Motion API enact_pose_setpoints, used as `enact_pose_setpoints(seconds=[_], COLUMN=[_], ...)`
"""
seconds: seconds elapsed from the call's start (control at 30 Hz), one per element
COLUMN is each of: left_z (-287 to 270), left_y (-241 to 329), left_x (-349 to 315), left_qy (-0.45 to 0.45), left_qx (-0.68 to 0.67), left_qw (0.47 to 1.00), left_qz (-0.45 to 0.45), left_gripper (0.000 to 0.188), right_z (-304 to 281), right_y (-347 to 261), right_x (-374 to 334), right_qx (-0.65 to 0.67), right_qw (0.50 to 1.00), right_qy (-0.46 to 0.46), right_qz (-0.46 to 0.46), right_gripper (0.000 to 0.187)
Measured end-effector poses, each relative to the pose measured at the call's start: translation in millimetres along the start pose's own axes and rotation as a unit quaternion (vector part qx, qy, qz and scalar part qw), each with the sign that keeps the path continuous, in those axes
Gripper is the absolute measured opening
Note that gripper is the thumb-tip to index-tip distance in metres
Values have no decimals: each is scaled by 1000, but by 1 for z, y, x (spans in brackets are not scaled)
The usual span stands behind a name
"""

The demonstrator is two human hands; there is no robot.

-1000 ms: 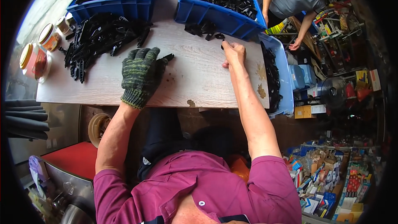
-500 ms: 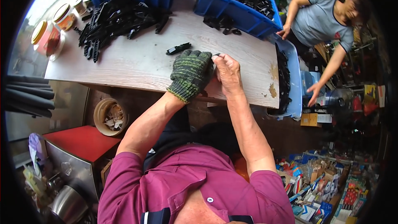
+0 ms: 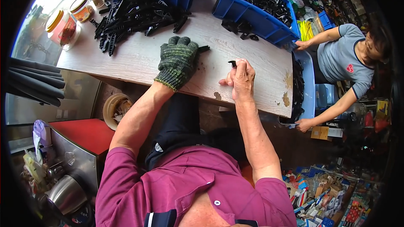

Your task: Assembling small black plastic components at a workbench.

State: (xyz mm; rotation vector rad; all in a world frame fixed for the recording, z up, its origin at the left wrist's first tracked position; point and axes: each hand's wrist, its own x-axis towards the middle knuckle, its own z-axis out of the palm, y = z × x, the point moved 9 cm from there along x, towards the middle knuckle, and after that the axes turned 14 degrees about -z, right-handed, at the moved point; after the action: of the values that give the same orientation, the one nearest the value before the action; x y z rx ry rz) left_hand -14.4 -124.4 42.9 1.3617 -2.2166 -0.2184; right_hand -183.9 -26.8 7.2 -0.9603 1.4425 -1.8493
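Note:
My left hand (image 3: 177, 61), in a green-and-black knitted glove, is closed over a black plastic part (image 3: 204, 49) near the table's front. One end of the part sticks out at the glove's right side; the rest is hidden beneath it. My bare right hand (image 3: 243, 80) is closed in a pinch on a small curved black plastic piece (image 3: 232, 63), just above the table (image 3: 256, 65). Ahead on the left lies a heap of long black plastic parts (image 3: 134, 19). A smaller cluster of black parts (image 3: 240, 28) lies before the right blue crate.
Two blue crates (image 3: 256, 22) of black parts line the back. A light blue tub (image 3: 309, 86) stands at the table's right edge, with a person (image 3: 343, 54) holding it. Lidded jars (image 3: 63, 27) stand at left. A bucket (image 3: 110, 109) and a red-topped cabinet (image 3: 86, 138) are lower left.
My hands have drawn apart: the left moved onto the black part lying on the table, the right went right with the small piece. The person's lower hand now grips the tub.

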Motion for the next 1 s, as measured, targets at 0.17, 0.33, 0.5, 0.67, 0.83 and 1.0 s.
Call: enact_pose_setpoints(seconds=[0.17,0.33,0.5,0.67,0.83,1.0], left_z=[-3,14,23,35,44,41], left_y=[32,51,44,55,72,74], left_x=[-25,-30,-27,-25,-32,-28], left_qy=[-44,-159,-171,-177,-170,-223], left_qx=[-227,-307,-390,-465,-445,-362], left_qw=[968,937,905,863,873,902], left_qz=[94,54,7,-84,-104,-71], left_gripper=[24,28,26,28,35,40], right_z=[-7,-16,-7,-19,-26,-32], right_y=[3,-2,-9,-11,-17,-12], right_x=[-2,-7,-6,-7,-1,0], right_qx=[21,-31,-17,-109,-141,-149], right_qw=[999,993,995,987,976,978], right_qy=[48,114,88,79,75,62], right_qz=[8,1,-34,-84,-149,-135], right_gripper=[26,29,28,25,26,24])
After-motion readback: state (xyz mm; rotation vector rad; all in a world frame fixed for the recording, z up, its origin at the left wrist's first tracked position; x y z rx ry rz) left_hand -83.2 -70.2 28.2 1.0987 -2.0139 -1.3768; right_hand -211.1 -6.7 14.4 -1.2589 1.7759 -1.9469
